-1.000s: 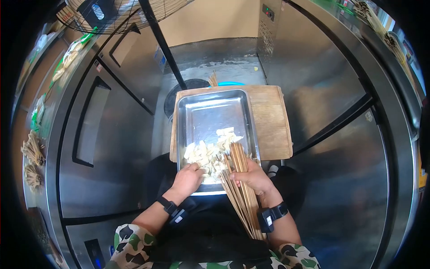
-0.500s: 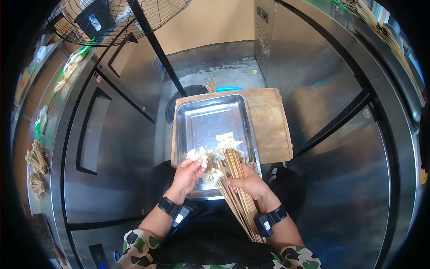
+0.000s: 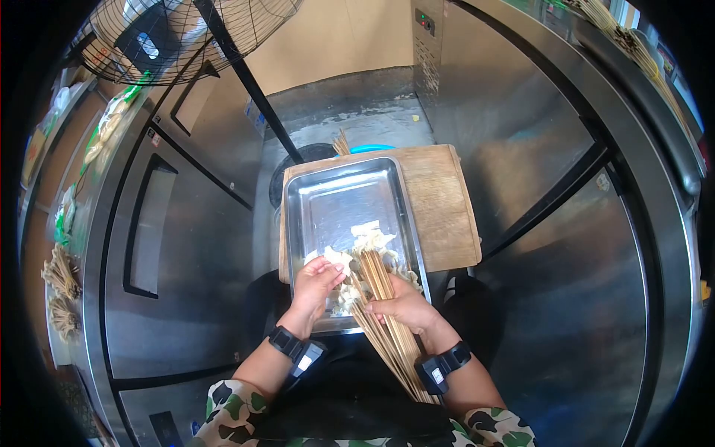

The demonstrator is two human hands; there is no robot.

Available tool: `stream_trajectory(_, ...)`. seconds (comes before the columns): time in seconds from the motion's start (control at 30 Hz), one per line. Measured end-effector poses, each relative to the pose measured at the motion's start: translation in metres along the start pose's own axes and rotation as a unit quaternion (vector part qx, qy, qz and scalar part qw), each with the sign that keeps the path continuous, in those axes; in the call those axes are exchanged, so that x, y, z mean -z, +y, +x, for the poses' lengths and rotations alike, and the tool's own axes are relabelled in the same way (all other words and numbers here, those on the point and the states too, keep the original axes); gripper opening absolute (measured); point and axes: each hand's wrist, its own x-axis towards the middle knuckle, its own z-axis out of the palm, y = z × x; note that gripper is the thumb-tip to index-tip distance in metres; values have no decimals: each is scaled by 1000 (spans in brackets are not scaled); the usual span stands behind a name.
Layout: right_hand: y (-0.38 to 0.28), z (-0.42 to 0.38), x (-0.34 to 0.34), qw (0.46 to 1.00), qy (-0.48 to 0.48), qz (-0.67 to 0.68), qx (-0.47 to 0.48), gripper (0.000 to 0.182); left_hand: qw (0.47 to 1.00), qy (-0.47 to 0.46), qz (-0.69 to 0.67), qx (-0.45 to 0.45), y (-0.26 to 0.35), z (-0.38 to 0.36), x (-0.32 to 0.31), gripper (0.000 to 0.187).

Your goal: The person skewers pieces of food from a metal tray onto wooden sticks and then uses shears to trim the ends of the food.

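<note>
"What had changed at the metal tray (image 3: 339,197)?"

"The left hand (image 3: 316,289), down among the pale pieces (image 3: 371,237) a second earlier, had risen with a pale slice (image 3: 339,258) pinched between thumb and fingers, above the tray's near part."

"And against the half-second-old frame?"

"The slice had moved nearer the upper ends of the wooden sticks (image 3: 398,344)."

"The right hand (image 3: 408,305)?"

"It remained clamped around the sticks, which slanted over the tray's near rim, their upper ends above the pale pieces."

"Where did the tray lie?"

"On the wooden board (image 3: 441,201), whose bare right side showed, while more of the wire fan (image 3: 257,30) had entered the view, upper left."
</note>
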Motion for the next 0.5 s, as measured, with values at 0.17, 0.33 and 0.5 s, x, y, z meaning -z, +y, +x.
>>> stream_trajectory(0.17,-1,0,-1,1000,3,-7,-8,38,1000,-23,10,10,7,-6,-11,7)
stream_trajectory(0.33,2,3,2,1000,6,-6,-14,45,999,-44,14,16,9,-9,-10,6)
stream_trajectory(0.5,-1,1,-1,1000,13,-10,-12,34,999,-38,16,16,9,-9,-8,3)
